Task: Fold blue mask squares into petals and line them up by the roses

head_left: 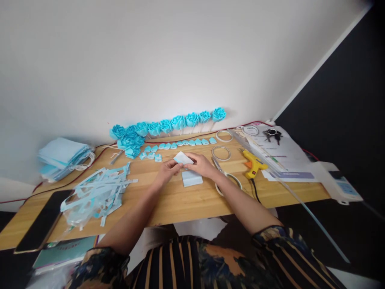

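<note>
Between my two hands is a small pale blue and white folded piece [183, 157], held up above the table. My left hand [169, 169] pinches its left side, and my right hand [200, 164] pinches its right side. Just below them, a light blue square piece [192, 179] lies flat on the wooden table [168, 204]. Behind my hands, a row of small folded blue pieces [191, 142] runs across the table, with a few more folded pieces [151, 155] to the left. Scissors with white handles [236, 179] lie partly hidden by my right forearm.
Blue flowers [178, 121] line the wall. Left are stacked masks [64, 152], cut strips [96, 192] and a phone [45, 220]. Right are tape rings [221, 153], a yellow glue gun [254, 163], papers [285, 150], keys [272, 134] and a white power strip [339, 182].
</note>
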The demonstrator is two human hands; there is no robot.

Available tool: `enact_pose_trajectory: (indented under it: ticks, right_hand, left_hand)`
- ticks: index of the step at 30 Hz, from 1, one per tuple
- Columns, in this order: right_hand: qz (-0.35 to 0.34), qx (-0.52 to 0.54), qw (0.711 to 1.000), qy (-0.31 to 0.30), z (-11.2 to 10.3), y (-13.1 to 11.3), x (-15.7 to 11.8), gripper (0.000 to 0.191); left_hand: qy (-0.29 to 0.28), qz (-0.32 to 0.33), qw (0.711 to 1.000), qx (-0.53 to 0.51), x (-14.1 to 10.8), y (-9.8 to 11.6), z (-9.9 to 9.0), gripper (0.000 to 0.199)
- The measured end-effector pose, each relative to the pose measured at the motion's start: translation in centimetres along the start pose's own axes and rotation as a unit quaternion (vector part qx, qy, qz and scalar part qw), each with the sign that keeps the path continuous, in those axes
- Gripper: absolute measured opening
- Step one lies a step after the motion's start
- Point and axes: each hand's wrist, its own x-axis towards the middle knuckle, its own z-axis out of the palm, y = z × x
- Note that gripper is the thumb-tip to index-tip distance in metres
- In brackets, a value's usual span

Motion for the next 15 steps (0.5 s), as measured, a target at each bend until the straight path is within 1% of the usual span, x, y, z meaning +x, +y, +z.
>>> enact_pose_trajectory:
  ticks: [3,9,12,14,15]
  right_hand:
    - [0.004,0.004,1.000,-0.006,0.1,0.3,0.1,0.042]
    - [0.004,-0.003,1.000,-0.001,0.1,0.8,0.1,0.046]
    - [0.012,0.006,1.000,-0.006,0.1,0.8,0.0,0.046]
    - [0.021,0.040,0.999,0.002,0.0,0.9,0.0,0.054]
    - [0.027,0.068,0.997,0.016,-0.2,1.0,0.2,0.060]
  left_hand:
    - [0.024,-0.006,1.000,-0.002,0.1,-0.2,0.1,0.040]
    - [0.037,-0.010,0.999,-0.016,0.4,-0.6,0.1,0.040]
    - [0.056,-0.013,0.998,-0.031,0.6,-1.0,0.1,0.041]
    - [0.074,-0.020,0.996,-0.048,0.8,-1.3,0.0,0.042]
    - [0.082,-0.025,0.995,-0.057,0.9,-1.5,-0.1,0.043]
